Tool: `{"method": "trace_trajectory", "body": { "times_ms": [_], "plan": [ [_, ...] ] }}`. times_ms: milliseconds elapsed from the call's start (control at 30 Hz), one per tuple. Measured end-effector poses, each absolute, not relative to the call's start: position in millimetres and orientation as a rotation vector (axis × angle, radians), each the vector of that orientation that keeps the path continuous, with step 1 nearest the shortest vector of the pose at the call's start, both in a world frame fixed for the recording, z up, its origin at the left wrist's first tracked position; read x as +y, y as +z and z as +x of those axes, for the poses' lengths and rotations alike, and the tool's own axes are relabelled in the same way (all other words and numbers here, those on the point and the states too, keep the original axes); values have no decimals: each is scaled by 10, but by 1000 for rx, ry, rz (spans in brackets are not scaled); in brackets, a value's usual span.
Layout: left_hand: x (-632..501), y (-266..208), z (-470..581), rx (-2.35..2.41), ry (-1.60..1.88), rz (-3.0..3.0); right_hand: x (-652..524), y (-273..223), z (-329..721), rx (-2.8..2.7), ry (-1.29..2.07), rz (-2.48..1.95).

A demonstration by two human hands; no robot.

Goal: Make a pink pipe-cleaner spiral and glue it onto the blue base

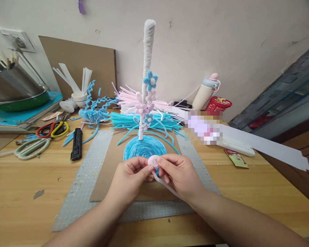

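Note:
Between both hands is a small pale pink coil of pipe cleaner (153, 161), with a loose tail running down to the right. My left hand (132, 175) pinches its left and lower edge between thumb and fingers. On the other side, my right hand (179, 171) presses the coil's right edge with the thumb, its fingers curled beneath. Just behind the hands lies a round blue coiled base (145, 145), partly covered by them. From it rises a white wrapped post (148, 44), bearing blue and pink fuzzy flowers (140, 109).
Bundles of blue pipe cleaners (144, 120) and pink ones (126, 99) lie behind the post. Scissors (33, 147) and a black cutter (76, 144) rest at left. A cardboard sheet (105, 178) covers part of the grey cutting mat (74, 199). A bottle (203, 94) stands at back right.

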State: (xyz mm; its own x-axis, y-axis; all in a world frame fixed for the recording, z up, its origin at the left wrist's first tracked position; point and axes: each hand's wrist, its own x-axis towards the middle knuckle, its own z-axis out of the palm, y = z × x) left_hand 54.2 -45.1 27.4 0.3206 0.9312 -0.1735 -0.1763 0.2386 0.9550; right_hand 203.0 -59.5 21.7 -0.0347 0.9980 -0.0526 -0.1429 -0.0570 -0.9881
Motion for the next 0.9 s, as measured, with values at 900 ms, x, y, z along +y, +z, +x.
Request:
{"method": "trace_trajectory", "body": {
  "times_ms": [900],
  "plan": [
    [-425,68,610,932,1060,896,-571,67,1983,-1231,1117,-1240]
  ]
}}
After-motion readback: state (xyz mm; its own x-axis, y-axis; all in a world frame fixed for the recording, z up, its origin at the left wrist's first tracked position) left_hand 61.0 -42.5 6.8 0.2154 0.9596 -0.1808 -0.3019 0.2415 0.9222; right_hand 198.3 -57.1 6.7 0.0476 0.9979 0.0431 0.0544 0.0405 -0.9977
